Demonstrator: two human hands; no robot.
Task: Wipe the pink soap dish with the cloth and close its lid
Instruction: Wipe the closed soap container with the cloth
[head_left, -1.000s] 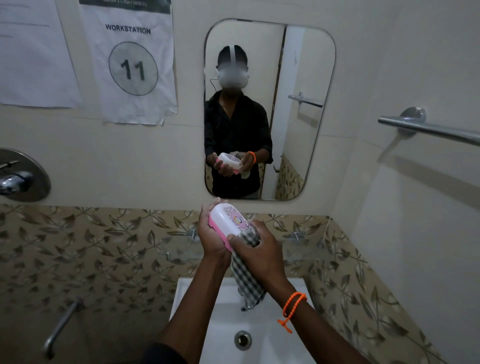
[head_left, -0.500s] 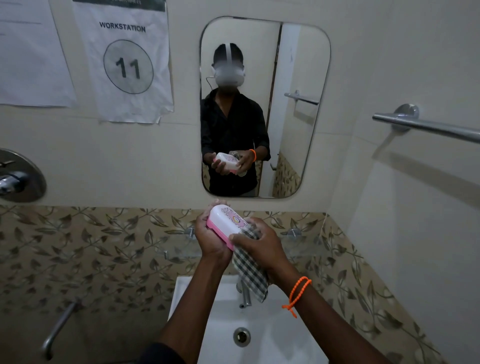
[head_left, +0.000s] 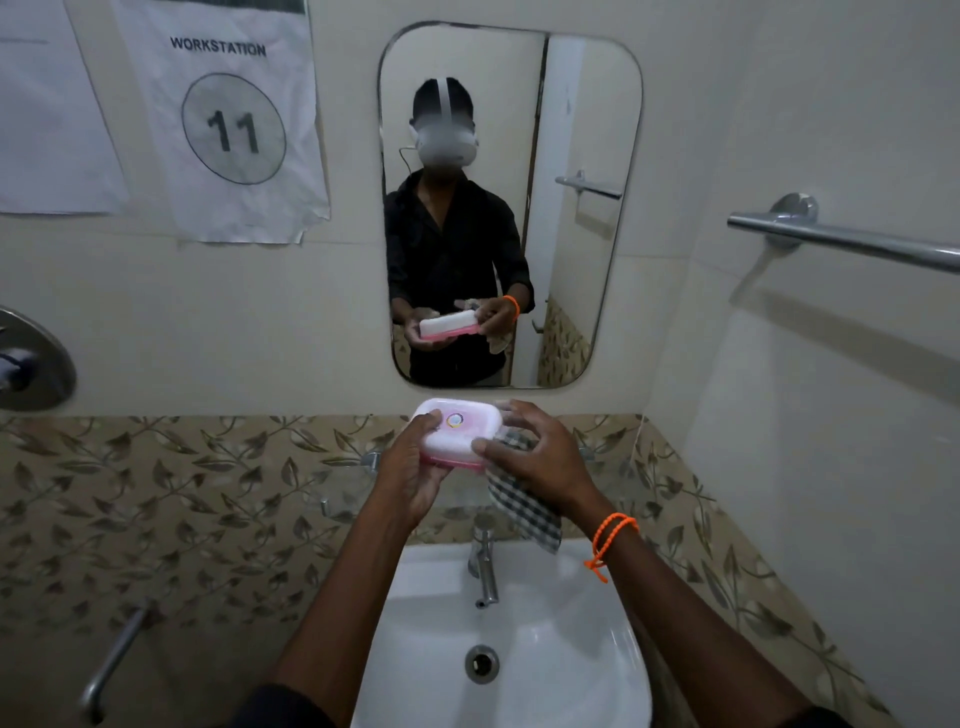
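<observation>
The soap dish is held up over the sink, just below the mirror, lying flat with its long axis running left to right between the two hands. Its pale lid faces up and sits down on the pink base, so it looks closed or very nearly so; whether it has clicked home I cannot tell. The left hand cradles the left end from underneath, its fingers curled round the edge and the thumb resting on top of the lid. The right hand is at the right end: its thumb presses the near rim of the dish, its other fingers spread loosely over the far corner, and the checked cloth is trapped under the palm and hangs down toward the tap. Both hands are on the dish, so neither has to reach; the right one, above the lid's free end, seems better placed to press it shut while the left steadies the base. The lid carries a small round sticker whose print is too small to read. On the wall at upper left a paper sign reads "WORKSTATION" above a circled "11". A towel rail runs along the right wall.
</observation>
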